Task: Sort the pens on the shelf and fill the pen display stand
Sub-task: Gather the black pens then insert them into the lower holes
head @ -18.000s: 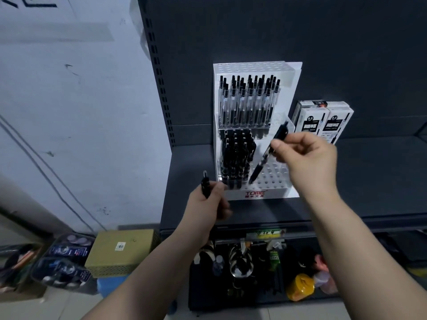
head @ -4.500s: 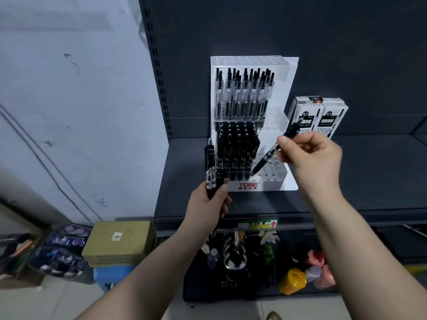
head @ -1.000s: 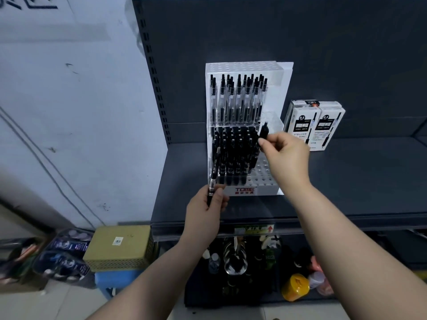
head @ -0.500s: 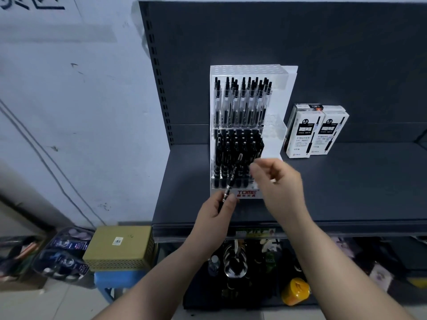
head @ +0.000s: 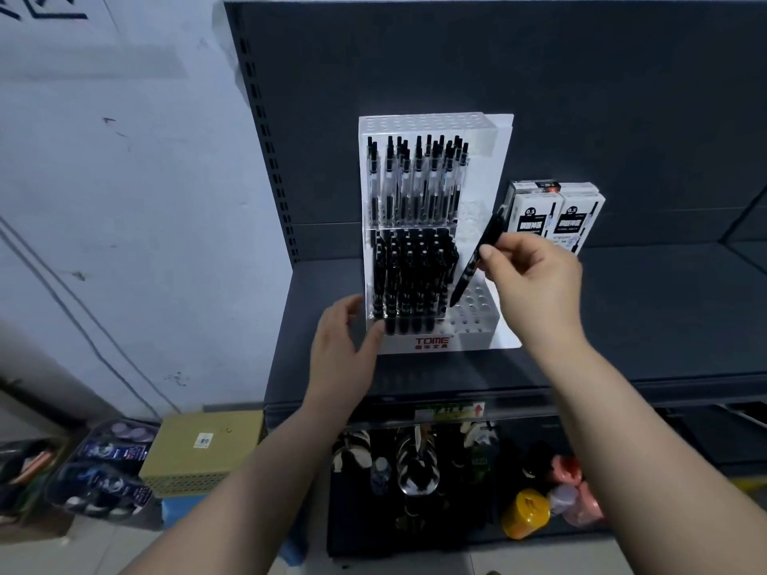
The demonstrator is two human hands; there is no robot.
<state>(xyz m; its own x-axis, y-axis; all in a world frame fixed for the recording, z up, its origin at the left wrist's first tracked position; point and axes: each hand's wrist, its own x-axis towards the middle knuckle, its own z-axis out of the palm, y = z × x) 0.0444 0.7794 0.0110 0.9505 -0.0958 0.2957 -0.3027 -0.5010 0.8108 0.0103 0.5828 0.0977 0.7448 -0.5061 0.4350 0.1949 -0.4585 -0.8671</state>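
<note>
Dim, bluish light; soft focus, edges warped.

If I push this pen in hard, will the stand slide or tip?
Likely stiff: the stand looks like rigid clear plastic. Tall on a small base, so the pen might rock it. The left hand touches its front corner, so sliding seems unlikely.

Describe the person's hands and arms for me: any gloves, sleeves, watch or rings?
Nothing worn shows. The left hand and the right hand are bare, with no gloves and no rings visible. The left forearm and the right forearm are bare down to the bottom edge of the picture: no sleeves, watch or bracelet in view.
</note>
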